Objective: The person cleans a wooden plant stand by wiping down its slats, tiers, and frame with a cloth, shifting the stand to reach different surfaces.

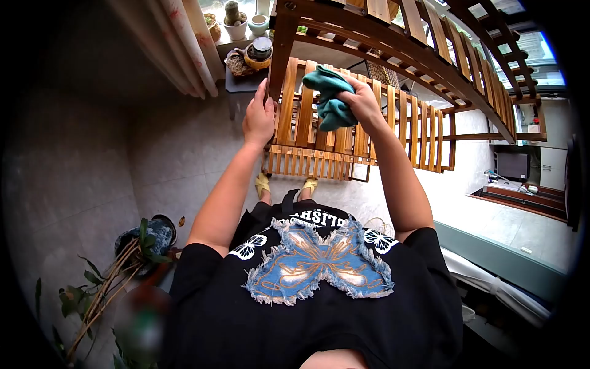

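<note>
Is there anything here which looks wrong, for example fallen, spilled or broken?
A small brown scrap, perhaps a dead leaf, lies loose on the floor beside the plant pot, as if dropped. I see no clear spill or damage.

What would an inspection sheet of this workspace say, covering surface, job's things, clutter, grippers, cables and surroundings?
Surface: slatted wooden shelf, with a slatted wooden panel higher up.
Job's things: crumpled green cloth, held over the shelf.
Clutter: potted cactus by the window; basket on a dark side table.
Grippers: bare hands; right hand grips the cloth, left hand at a wooden post, grip unclear.
Cables: nothing seen clearly.
Surroundings: tiled floor, curtain, leafy plant.
</note>
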Action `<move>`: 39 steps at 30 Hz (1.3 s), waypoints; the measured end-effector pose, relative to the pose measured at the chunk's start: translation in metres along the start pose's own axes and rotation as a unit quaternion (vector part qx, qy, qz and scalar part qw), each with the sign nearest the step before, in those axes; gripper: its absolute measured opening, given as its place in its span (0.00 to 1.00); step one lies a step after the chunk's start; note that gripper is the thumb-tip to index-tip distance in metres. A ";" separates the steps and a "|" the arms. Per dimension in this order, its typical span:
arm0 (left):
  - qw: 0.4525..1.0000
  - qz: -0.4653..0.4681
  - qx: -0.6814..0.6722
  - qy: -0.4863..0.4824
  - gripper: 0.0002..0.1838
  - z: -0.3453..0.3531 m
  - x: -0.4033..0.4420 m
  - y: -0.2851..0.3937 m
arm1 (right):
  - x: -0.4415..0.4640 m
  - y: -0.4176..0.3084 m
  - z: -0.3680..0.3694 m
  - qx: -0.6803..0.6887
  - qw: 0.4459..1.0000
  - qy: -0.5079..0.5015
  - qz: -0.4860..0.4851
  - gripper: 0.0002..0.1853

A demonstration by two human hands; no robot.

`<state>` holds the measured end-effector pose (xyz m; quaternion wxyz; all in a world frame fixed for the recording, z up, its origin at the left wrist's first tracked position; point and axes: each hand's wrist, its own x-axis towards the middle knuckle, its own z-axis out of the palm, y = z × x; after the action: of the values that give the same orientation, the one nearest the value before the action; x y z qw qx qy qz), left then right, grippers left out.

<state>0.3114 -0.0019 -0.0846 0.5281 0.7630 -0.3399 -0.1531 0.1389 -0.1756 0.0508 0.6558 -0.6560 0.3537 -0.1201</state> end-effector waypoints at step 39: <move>0.996 -0.052 -0.016 0.076 0.19 -0.048 -0.014 0.003 | 0.038 -0.037 0.080 -0.114 0.988 -0.037 -0.095 0.27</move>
<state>0.3285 0.0409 -0.0644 0.5555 0.7809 -0.2559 -0.1274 0.2277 -0.1412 0.0649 0.5749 -0.7610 0.2772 -0.1164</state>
